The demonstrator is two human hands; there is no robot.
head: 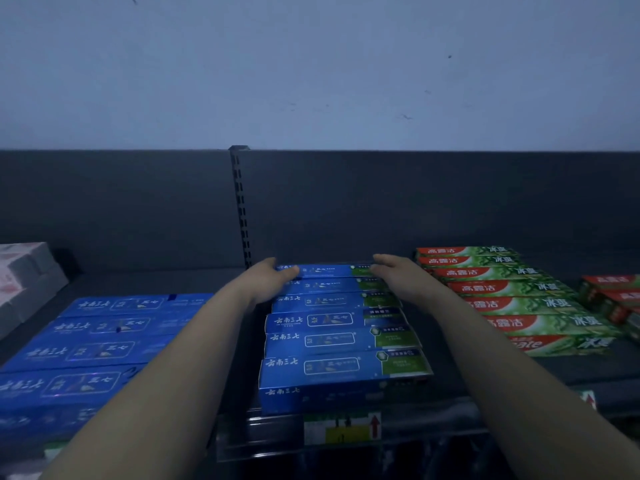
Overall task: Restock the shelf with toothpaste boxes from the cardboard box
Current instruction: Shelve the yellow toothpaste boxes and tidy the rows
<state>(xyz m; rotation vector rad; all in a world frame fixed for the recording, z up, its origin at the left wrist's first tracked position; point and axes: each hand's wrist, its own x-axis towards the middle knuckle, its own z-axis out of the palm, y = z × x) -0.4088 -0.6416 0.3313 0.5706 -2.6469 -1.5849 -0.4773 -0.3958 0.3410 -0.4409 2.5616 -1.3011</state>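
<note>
A row of several blue toothpaste boxes (337, 341) runs from the shelf's front edge to the back, in the middle of the dark shelf (554, 374). Both my arms reach over this row to the rearmost blue box (325, 270). My left hand (272, 277) touches its left end, with the thumb lying on top of it. My right hand (393, 271) touches its right end with fingers stretched out. The cardboard box is out of view.
A wider block of blue boxes (104, 341) lies to the left and a row of red-and-green toothpaste boxes (512, 301) to the right, with more red boxes (616, 299) at the far right. White packs (24, 271) sit far left. A slotted upright (240, 209) stands behind.
</note>
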